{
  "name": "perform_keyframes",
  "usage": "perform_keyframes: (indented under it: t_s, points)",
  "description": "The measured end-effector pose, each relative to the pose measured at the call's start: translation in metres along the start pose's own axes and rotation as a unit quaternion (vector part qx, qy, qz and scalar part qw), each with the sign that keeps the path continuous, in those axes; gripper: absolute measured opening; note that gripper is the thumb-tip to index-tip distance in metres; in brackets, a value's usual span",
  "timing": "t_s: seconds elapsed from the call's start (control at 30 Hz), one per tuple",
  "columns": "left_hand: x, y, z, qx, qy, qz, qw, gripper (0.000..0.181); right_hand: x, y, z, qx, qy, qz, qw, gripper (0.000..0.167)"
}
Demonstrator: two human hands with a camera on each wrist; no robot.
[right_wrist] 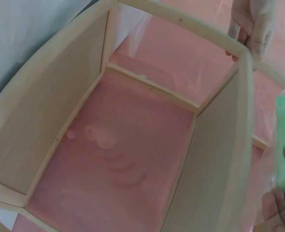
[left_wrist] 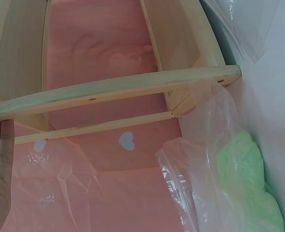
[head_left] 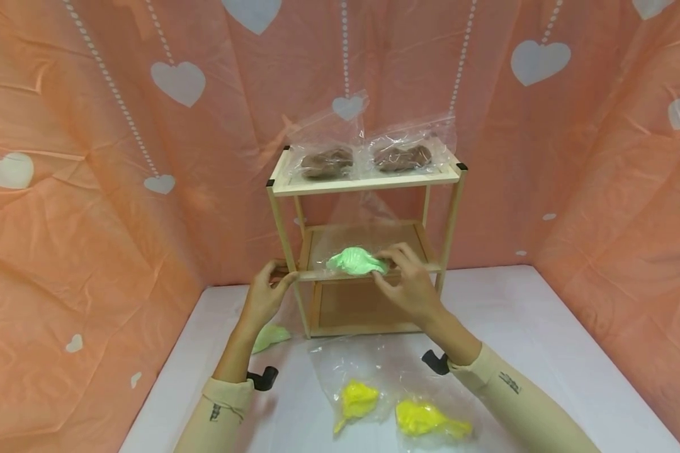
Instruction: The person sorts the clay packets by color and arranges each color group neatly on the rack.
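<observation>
Standing on white worktop (head_left: 504,302): wooden 3-tier shelf unit (head_left: 453,220). L hand (head_left: 264,296) by unit's L front post (head_left: 281,233) at mid-shelf ht., grip curled on that corner. R hand (head_left: 410,283): grip nearly closed, thumb + fingers pinching bagged green lump (head_left: 354,261) at front edge of mid shelf (head_left: 416,236). Brown lumps (head_left: 327,163), 2 pcs. in clear bags, on top shelf (head_left: 368,184). Yellow lumps (head_left: 358,399), 2 bagged, on worktop in front; pale-green lump (head_left: 271,337) L of unit, partly hidden by L forearm.
</observation>
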State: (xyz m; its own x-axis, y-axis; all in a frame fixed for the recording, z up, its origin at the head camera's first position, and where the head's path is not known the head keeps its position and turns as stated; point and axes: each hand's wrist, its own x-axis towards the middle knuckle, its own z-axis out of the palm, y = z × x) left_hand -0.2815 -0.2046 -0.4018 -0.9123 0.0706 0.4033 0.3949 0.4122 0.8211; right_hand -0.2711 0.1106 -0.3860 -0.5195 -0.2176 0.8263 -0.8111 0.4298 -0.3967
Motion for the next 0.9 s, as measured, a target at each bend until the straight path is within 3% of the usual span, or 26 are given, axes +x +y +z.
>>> perform_keyframes:
  t_s: [0.57,0.9]
  points:
    - [-0.001,0.0,0.0,0.001,0.001,0.013,0.9999,0.028,0.016,0.006,0.031,-0.026,-0.011,0.054,0.9982,0.028]
    - [0.0,0.001,0.001,-0.007,-0.002,-0.001,1.0,0.03,0.021,0.006,0.043,-0.02,-0.025,0.083,0.9961,0.026]
